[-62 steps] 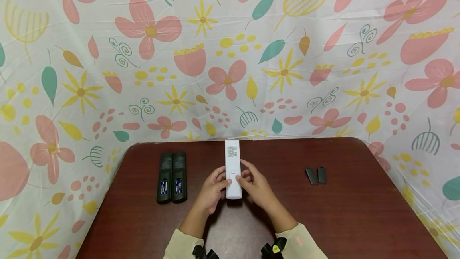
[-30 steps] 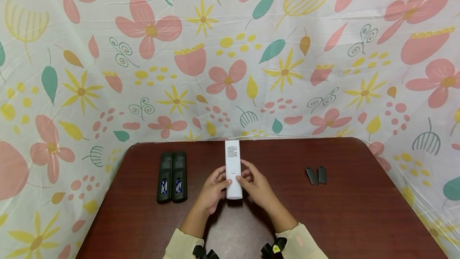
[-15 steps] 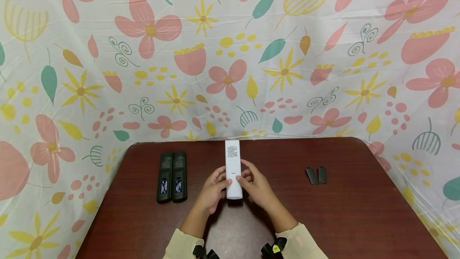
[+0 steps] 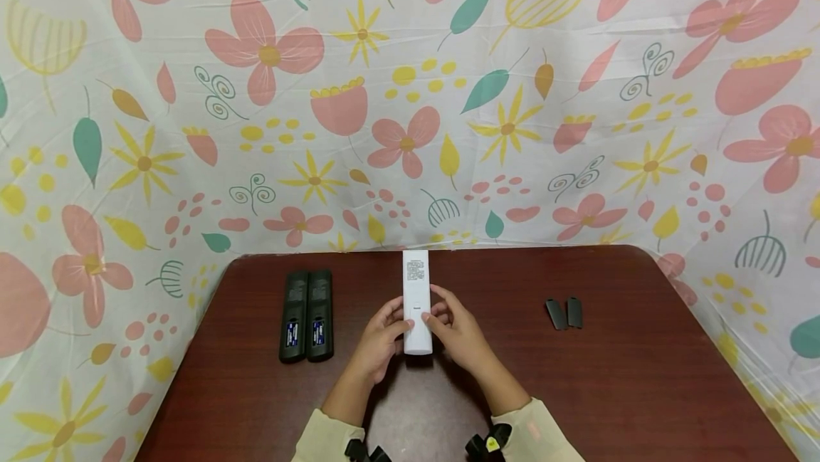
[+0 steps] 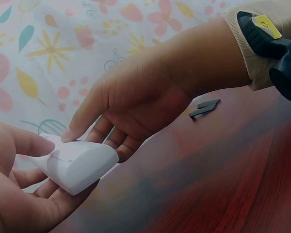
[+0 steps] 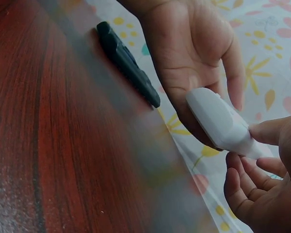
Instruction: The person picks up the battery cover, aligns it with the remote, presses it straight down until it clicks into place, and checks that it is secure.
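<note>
A white remote (image 4: 417, 291), its labelled back facing up, is held between both hands above the middle of the table. My left hand (image 4: 376, 342) grips its left side, thumb on the back face and fingers beneath. From the other side my right hand (image 4: 463, 337) grips it likewise, thumb on top. In the left wrist view the near end of the white remote (image 5: 82, 167) rests over the left hand's fingers (image 5: 63, 206). The right wrist view shows the white remote (image 6: 220, 121) with right-hand fingers (image 6: 247, 184) beside its underside.
Two black remotes (image 4: 294, 305) lie side by side at the left, batteries (image 4: 318, 333) showing in their open compartments. Two small dark covers (image 4: 574, 312) lie at the right on the brown table (image 4: 628, 376). A flower-patterned cloth (image 4: 410, 213) hangs behind the table's far edge.
The white remote has shifted very slightly to the right within the same two-handed grip. Everything else stays as it was.
</note>
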`<state>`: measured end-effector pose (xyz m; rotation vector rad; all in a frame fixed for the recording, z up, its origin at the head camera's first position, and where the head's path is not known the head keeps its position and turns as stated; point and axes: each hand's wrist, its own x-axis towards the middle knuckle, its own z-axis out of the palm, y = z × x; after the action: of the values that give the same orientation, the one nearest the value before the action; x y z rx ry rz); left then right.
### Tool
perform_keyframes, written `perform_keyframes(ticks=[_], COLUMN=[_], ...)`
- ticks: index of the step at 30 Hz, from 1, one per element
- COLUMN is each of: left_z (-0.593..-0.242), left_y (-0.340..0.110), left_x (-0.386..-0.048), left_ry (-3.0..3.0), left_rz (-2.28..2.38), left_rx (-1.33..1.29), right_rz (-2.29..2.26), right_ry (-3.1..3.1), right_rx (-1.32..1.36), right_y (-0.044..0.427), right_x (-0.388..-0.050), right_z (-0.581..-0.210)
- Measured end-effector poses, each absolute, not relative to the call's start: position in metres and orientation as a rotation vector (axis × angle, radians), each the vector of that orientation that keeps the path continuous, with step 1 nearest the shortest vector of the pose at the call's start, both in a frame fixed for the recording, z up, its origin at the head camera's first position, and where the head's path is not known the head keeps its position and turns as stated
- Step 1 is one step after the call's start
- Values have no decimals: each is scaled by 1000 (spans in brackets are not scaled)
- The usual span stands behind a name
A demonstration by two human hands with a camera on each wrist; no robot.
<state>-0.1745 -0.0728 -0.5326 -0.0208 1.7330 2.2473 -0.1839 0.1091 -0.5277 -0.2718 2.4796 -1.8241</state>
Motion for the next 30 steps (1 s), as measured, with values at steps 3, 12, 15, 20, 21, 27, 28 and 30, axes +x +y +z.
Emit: perform_keyframes(ticks=[3, 12, 15, 20, 21, 27, 28, 30], left_z=[-533, -533, -535, -537, -537, -536, -535, -534], left_y=[-73, -73, -73, -73, -73, -74, -74, -74], left_x=[-174, -174, -174, -173, -173, -173, -173, -172], left_ry=[1742, 1849, 1881, 1903, 1904, 1933, 1941, 1962], left_rz=[2242, 2201, 2191, 2187, 2186, 2171, 2167, 2155], left_rx=[-32, -13, 8, 33, 30, 7, 0, -16], right_rz=[-1826, -1826, -1832, -1875, -1879, -1864, -1864, -1862], right_ry=[2476, 2481, 2473, 2424, 2416, 2389, 2378, 2355], right_rx=[-268, -237, -227, -215, -212, -174, -164, -147], right_y=[109, 110, 109, 109, 109, 109, 109, 109], right_x=[-185, -189, -189, -189, -189, -189, -189, -189], right_z=[-529, -535, -536, -537, -537, -538, -539, -540])
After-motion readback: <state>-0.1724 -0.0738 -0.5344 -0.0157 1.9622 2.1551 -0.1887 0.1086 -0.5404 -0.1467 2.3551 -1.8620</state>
